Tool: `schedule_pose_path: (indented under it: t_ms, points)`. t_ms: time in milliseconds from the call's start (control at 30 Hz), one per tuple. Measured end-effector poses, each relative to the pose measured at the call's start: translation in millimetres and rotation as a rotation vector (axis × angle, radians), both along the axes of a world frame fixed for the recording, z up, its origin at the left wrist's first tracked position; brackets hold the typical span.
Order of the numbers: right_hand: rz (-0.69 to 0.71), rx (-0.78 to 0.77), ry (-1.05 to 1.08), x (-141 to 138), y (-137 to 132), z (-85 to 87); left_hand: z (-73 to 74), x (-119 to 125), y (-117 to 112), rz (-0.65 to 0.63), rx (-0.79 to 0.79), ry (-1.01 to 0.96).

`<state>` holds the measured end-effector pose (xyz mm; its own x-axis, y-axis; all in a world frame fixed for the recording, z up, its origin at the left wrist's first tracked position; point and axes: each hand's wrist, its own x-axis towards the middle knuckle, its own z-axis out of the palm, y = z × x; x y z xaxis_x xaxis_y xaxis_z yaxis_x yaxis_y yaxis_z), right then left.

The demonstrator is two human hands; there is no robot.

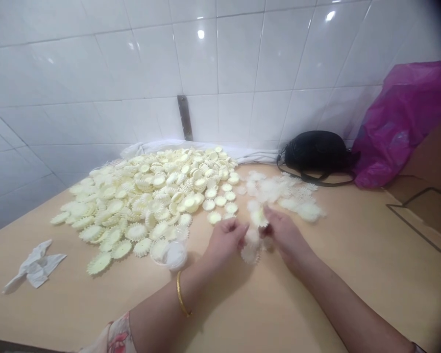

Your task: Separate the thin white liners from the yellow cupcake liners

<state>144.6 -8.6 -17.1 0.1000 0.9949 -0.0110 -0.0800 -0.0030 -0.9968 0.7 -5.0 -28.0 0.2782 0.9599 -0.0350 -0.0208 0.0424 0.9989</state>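
Note:
My left hand [224, 242] is closed in a pinch at the edge of a translucent toothed disc [251, 252], which hangs just above the table. Close beside it, my right hand [284, 235] is closed with thumb and fingers on a pale yellow toothed disc [259, 217]. The two discs are near each other, and I cannot tell whether they touch. A large heap of pale yellow toothed discs [161, 189] spreads to the left. Behind my right hand lies a looser heap of whitish translucent discs [268, 190]. A small clear plastic tub [175, 256] stands left of my left hand.
A crumpled white tissue [36, 264] lies at the left on the wooden table [220, 323]. White cloth [257, 156] runs along the tiled wall [235, 63]. At back right are a black bag [316, 151] with a strap, a magenta plastic bag [393, 122] and a brown cardboard box [433, 162].

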Motion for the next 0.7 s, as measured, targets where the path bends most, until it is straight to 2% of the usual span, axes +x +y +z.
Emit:
schedule_pose_path:
  t_ms: [167,267,333,433,500,600,700]
  points:
    - [0.031,0.059,-0.185,-2,-4,1.2,10.4,0,-1,0.066,-0.008,-0.069]
    - [0.084,0.11,-0.303,-4,-5,-0.3,9.1,1,-2,0.017,0.011,-0.103]
    - [0.076,0.169,-0.408,-4,-6,-0.3,6.3,1,0,0.046,0.049,-0.11]
    - [0.024,0.29,-0.653,-1,-4,-2.1,4.7,-2,3,0.17,0.063,-0.127]
    - [0.018,0.367,-0.884,3,-1,-6.6,6.0,-3,5,0.232,0.013,-0.161]
    - [0.069,0.431,-1.207,5,3,-16.1,8.4,-4,6,0.267,-0.091,-0.208]
    - [0.107,0.456,-1.355,2,5,-20.8,7.4,-5,6,0.252,-0.144,-0.223]
